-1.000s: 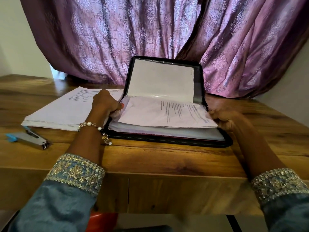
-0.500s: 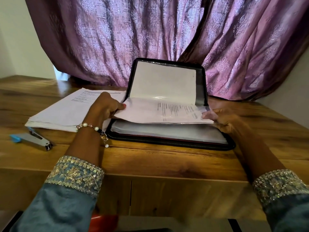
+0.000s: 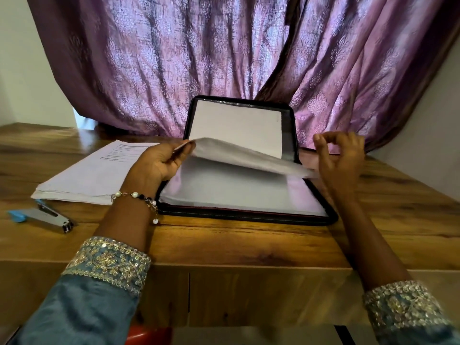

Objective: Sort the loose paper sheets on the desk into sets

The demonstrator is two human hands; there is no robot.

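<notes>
- Bench (image 3: 236, 242): wooden; near edge carries nothing but both forearms reaching over it.
- Stapler (image 3: 41, 216): lies near left, just in front of the paper stack (image 3: 92, 175), presumably ready for fastening finished sets.
- Paper stack: loose printed sheets, roughly squared, left of the folder (image 3: 249, 215), awaiting sorting.
- Left hand (image 3: 156, 165): thumb and fingers pinch the left edge of a lifted sheet (image 3: 239, 155), raising it off the folder's lower leaf, apparently to turn or withdraw it.
- Right hand (image 3: 341, 158): fingers loosely curled beside the sheet's right edge; whether it touches the paper cannot be told, owing to blur.
- Folder: black, zip-edged, open; rear leaf propped upright against the curtain (image 3: 224, 58), showing a blank page.
</notes>
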